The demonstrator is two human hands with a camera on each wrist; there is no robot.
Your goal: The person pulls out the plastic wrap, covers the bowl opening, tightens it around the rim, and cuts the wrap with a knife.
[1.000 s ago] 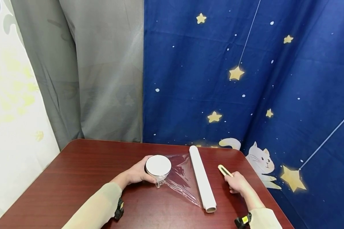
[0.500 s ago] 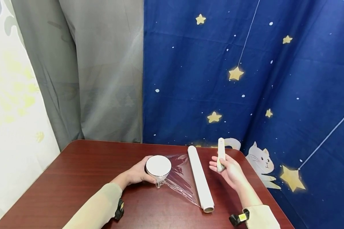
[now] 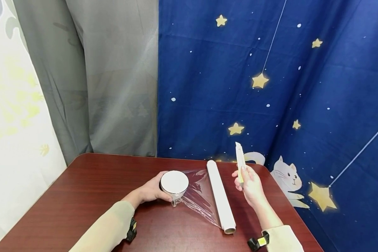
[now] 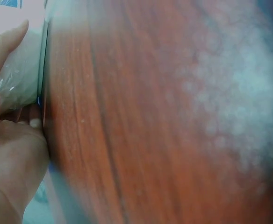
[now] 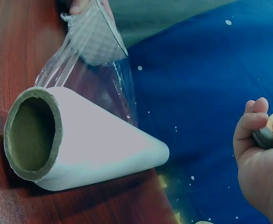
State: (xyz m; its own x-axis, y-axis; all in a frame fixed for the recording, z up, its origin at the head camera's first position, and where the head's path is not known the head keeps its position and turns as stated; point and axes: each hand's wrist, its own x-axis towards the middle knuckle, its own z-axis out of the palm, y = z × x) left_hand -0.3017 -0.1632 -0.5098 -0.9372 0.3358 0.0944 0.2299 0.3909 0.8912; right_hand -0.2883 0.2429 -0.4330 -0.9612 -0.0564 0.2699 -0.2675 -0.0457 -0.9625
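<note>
- Left hand (image 3: 151, 191) curled round side of white bowl (image 3: 174, 182) on red-brown table (image 3: 91, 189); fingers wrapped on bowl wall, thumb on near side. Left wrist view mostly blurred table, confirms fingers against film-covered wall.
- Cling film (image 3: 199, 199) stretched over bowl mouth, running right and down to roll (image 3: 220, 196). Film taut between the two, bunched under bowl rim.
- Roll lying on table just right of bowl, long axis toward camera, open cardboard core (image 5: 31, 135) at near end.
- Right hand (image 3: 251, 185) raised above table right of roll, fingers closed round utility knife (image 3: 239, 162), held upright, tip up. Clear of roll and film, not touching either.
- Blade extension: cannot tell, too small.
- Handling judgement: film very light, soft, clingy, tears and wrinkles easily, likely to stick to itself if slack. Best kept in tension, gripped by the covered bowl rather than by the loose sheet.
- Bowl likely light, rigid, possibly fragile if ceramic; film makes wall slippery, so wraparound grip low on wall looks right.
- Roll light, stiff, free to roll; nothing pinning it.
- Knife slim, rigid; held at lower body, away from tip.
- Backdrop: blue star curtain (image 3: 271, 87), grey curtain (image 3: 107, 77).
</note>
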